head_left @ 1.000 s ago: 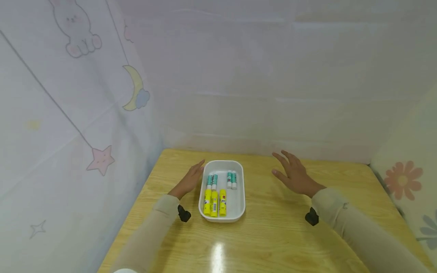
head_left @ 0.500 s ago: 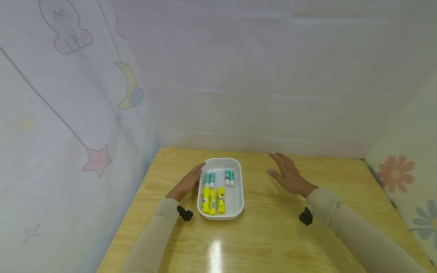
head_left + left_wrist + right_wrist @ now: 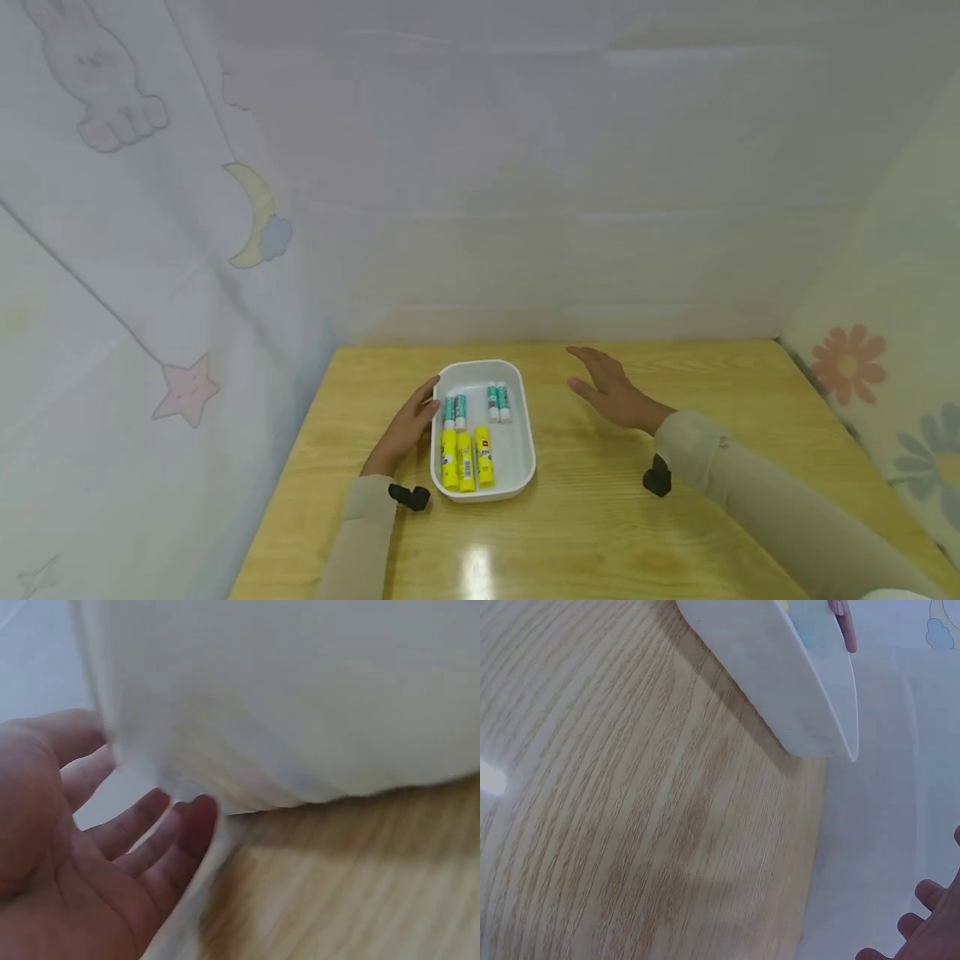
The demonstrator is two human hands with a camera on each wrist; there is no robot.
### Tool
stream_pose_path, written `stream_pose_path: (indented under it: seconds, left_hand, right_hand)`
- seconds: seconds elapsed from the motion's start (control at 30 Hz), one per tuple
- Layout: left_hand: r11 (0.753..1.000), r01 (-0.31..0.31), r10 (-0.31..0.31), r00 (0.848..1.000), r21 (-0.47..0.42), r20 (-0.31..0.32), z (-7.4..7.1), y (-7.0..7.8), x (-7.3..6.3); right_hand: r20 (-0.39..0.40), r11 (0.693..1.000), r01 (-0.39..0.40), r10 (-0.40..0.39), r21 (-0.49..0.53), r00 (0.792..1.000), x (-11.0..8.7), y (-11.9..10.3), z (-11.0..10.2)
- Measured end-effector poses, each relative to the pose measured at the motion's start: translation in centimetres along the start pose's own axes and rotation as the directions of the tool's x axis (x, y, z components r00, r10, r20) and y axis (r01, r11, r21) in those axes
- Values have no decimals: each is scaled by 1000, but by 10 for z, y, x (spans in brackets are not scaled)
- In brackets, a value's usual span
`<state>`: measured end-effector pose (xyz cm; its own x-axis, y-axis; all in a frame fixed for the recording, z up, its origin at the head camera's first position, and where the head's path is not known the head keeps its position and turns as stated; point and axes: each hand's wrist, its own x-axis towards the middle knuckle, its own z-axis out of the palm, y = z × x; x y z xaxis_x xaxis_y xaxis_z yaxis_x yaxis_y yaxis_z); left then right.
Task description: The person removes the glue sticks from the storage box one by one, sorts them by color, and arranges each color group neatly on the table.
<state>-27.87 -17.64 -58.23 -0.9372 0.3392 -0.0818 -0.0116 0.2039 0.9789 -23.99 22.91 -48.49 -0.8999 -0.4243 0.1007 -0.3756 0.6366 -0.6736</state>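
In the head view a white tray (image 3: 517,482) stands on the wooden table. It holds several glue sticks: yellow ones (image 3: 466,460) lie at its near left, teal-and-white ones (image 3: 498,402) farther back. My left hand (image 3: 405,429) is at the tray's far left corner, loosely bent fingers against the rim and wall. Close up in the left wrist view, fingers (image 3: 187,832) lie beside the tray's outer wall (image 3: 300,712), some tips hidden behind its edge. My right hand (image 3: 611,396) hovers right of the tray, fingers extended, holding nothing.
The yellowish wooden table (image 3: 600,517) ends at a pale cloth backdrop (image 3: 525,208) behind. A printed cloth (image 3: 150,275) hangs along the left side, and another with flowers (image 3: 847,367) on the right.
The left fingers have come up against the tray's rim. The tray has turned slightly and shifted a little to the right on the table. The right hand has barely moved over the table.
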Motion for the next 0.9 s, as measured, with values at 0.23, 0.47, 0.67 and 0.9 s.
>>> stream_pose_path:
  seconds: [0.23, 0.47, 0.67, 0.9]
  left_hand:
    - [998, -53, 54, 999, -45, 8, -1, -10, -5]
    - [995, -63, 67, 997, -76, 50, -3, -12, -6]
    - [996, -46, 50, 998, -79, 40, -2, -14, -7]
    - [996, -43, 43, 999, -83, -6, 1, -12, -8]
  right_hand:
    - [1, 1000, 19, -19, -8, 1000, 1, 8, 6]
    - [52, 997, -38, 35, 67, 998, 5, 2, 8]
    - [152, 973, -152, 126, 175, 980, 11, -14, 14]
    - [240, 862, -322, 242, 391, 940, 24, -38, 23]
